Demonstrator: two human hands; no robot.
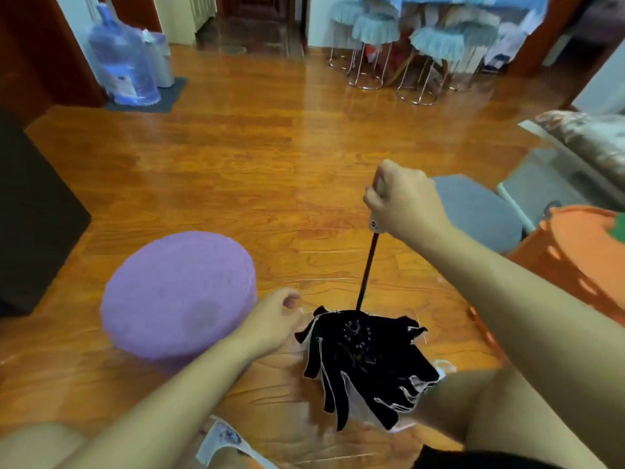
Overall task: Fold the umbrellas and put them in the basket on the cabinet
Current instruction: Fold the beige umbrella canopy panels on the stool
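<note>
Gripping the pale handle (pixel 378 211) of the black umbrella (pixel 365 363), my right hand (pixel 404 201) was curled tight around it, knuckles up, with the dark shaft (pixel 367 272) running down and slightly left from the fist to the collapsed canopy. That canopy hung in loose black panels with light edging, its hub facing up at me, sitting low over the wooden floor (pixel 236 164) just in front of my knees; I could not tell whether it touched the boards. My left hand (pixel 274 319) hovered just beside the canopy's left edge, fingers loosely curled and holding nothing, the thumb and forefinger near the fabric but apart from it as far as I could see. A round purple cushion (pixel 179 296) lay on the floor just left of that hand. An orange basket (pixel 568 262) with oval holes stood at the right edge of the view, behind my right forearm, and a grey cushion (pixel 480 211) lay beyond it. Blue-skirted stools (pixel 375 38) and a water jug (pixel 121 59) stood well away at the far side of the floor.
</note>
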